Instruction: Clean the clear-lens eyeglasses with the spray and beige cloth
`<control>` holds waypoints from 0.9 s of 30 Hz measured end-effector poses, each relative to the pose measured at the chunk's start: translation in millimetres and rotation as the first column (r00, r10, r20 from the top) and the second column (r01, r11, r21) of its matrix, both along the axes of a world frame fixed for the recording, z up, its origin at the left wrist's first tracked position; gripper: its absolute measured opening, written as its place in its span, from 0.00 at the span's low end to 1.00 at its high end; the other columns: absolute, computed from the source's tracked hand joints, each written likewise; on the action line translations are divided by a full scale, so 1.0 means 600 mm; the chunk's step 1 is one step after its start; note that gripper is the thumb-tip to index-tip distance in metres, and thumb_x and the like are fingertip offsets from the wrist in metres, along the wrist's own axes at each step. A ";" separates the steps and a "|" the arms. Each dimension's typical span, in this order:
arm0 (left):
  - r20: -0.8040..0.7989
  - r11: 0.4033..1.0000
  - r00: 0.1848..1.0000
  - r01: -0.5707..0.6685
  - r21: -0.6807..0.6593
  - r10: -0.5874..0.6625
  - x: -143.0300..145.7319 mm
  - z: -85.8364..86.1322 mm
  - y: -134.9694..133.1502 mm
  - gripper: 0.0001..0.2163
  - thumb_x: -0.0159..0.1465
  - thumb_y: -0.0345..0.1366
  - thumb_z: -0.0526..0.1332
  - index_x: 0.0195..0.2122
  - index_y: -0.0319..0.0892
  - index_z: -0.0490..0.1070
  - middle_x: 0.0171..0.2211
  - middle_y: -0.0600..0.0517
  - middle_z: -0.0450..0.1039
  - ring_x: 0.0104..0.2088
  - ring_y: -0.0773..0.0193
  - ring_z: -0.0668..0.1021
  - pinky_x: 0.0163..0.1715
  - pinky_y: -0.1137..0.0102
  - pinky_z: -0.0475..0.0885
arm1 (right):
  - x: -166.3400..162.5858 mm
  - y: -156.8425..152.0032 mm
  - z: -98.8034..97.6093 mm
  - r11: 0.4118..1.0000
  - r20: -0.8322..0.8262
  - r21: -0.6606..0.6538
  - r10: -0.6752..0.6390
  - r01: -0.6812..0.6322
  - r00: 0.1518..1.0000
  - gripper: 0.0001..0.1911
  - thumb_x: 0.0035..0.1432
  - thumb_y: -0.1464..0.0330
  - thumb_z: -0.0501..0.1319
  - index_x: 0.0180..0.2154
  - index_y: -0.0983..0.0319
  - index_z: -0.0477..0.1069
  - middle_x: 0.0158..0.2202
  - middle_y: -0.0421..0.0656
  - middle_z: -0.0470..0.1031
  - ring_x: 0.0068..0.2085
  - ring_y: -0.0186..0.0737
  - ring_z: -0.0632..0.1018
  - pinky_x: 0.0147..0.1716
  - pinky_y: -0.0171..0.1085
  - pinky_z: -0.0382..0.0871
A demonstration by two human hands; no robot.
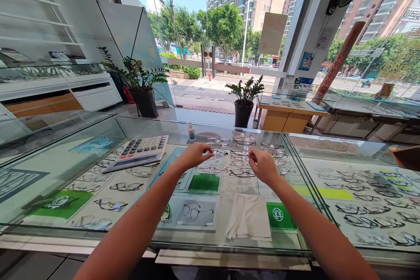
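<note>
My left hand (197,155) hovers over the far middle of the glass counter (183,238), thumb and fingers curled towards each other. Just right of its fingertips is a pair of eyeglasses (220,153); whether they touch is unclear. My right hand (263,165) is closed in a pinch beside the middle column of eyeglasses (242,171). Anything between its fingers is too small to make out. Several more frames lie in rows around both hands. Nearer me are a green cloth (204,182), a folded cream cloth (248,216) and a green card (280,215) with a white logo.
A large calculator (139,151) lies on the counter at the left. A small spray bottle (191,132) stands upright beyond my left hand. More eyeglasses (370,223) fill the right-hand case. Potted plants (243,111) stand on the floor before the glass door.
</note>
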State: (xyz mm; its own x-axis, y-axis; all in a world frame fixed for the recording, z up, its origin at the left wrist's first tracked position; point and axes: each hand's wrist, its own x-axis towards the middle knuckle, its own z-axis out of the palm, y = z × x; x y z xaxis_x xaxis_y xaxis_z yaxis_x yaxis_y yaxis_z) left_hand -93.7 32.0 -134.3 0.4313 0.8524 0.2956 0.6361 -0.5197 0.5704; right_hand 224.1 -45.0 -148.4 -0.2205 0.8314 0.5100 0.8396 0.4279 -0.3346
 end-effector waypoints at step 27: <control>0.775 0.930 0.627 0.230 -0.287 0.084 0.174 0.035 -0.057 0.21 0.59 0.56 0.73 0.35 0.43 0.73 0.38 0.50 0.78 0.42 0.59 0.81 0.38 0.62 0.84 | -0.005 0.000 0.003 0.976 0.012 0.183 0.115 -0.115 0.993 0.10 0.52 0.78 0.56 0.32 0.57 0.61 0.32 0.42 0.73 0.35 0.44 0.69 0.38 0.41 0.58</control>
State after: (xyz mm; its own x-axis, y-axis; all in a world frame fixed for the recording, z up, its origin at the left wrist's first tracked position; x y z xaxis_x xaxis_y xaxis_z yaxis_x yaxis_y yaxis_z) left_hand 10.8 -2.3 -113.0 0.2463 0.9347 0.2561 -0.1455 -0.2255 0.9633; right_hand 221.0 -44.9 -146.7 -0.3102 0.6930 0.6508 0.7815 0.5756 -0.2405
